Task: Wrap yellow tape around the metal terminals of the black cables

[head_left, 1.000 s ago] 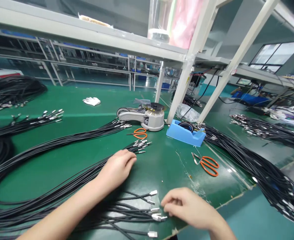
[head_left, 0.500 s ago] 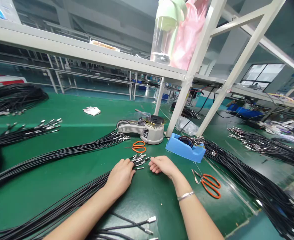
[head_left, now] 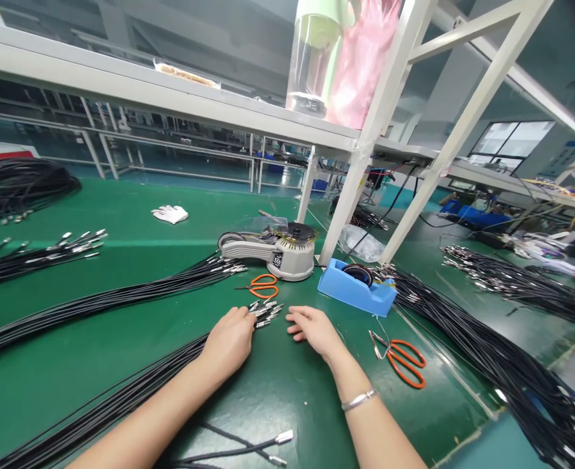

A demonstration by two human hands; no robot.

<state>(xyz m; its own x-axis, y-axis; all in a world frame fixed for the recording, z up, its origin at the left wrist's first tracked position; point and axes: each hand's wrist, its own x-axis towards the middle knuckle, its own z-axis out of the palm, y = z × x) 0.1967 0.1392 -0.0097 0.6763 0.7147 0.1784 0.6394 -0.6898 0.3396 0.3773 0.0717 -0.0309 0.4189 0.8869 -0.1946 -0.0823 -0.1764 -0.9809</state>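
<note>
"Step now?"
"Likely steadying — left hand point(head_left: 229, 342) grips the cable bundle point(head_left: 170, 365) on the counter point(head_left: 277, 371); right hand point(head_left: 311, 331), loosely spread, sits beside its metal tips point(head_left: 267, 314)."
"Next?"
"Likely a right-hand pinch."

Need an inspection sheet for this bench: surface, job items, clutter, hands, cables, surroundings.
Surface: green tabletop, one pale speck.
Job items: black cable bundle, metal connectors at its end.
Clutter: orange-handled scissors; second scissors; white glove; grey tape dispenser; blue tape dispenser.
Hands: left hand closed on the cable bundle near the connectors; right hand open beside them, nothing seen held.
Cables: another bundle behind; right-hand bundle runs past the tabletop's edge; loose cables in front.
Surroundings: shelf above, with clear bottle and pink bag.
</note>
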